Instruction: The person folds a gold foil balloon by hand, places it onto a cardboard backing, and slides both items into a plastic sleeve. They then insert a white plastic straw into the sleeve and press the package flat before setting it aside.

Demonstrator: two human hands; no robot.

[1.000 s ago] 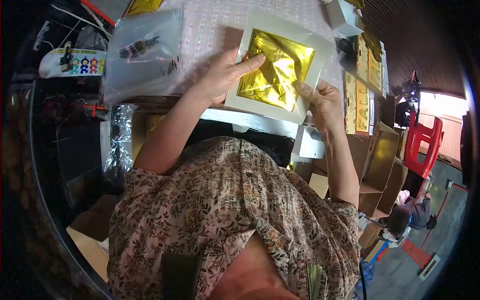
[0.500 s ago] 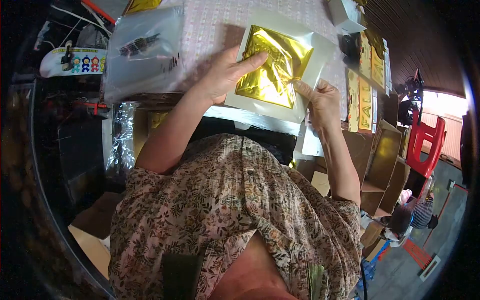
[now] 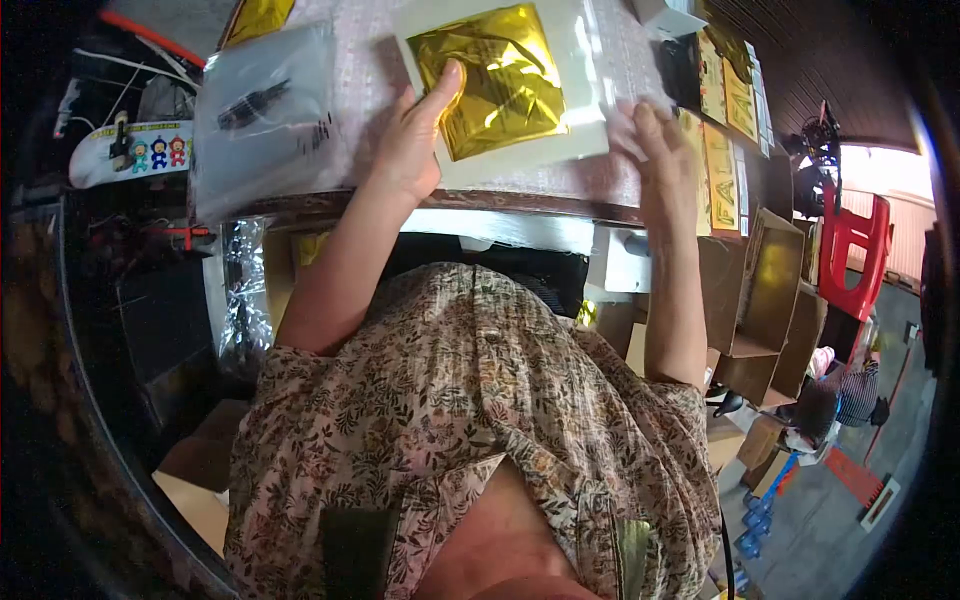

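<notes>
A shiny gold foil packet [image 3: 500,85] lies on a pale flat sheet or sleeve [image 3: 585,85] over the patterned tabletop [image 3: 350,90]. My left hand [image 3: 415,145] grips the left edge of both, its thumb on top of the foil and its other fingers hidden underneath. To the right, my right hand [image 3: 660,150] is off the sheet, blurred by motion, with its fingers apart and nothing visible in it.
Clear plastic bags [image 3: 265,115] are stacked at the table's left. Yellow printed packs [image 3: 722,180] and a white box [image 3: 668,15] stand at the right. Cardboard boxes [image 3: 765,290] and a red stool [image 3: 855,255] are further right, a skateboard [image 3: 130,153] at the left.
My right hand has let go of the gold packet and moved right. The packet and sheet have turned and shifted up and to the left with my left hand.
</notes>
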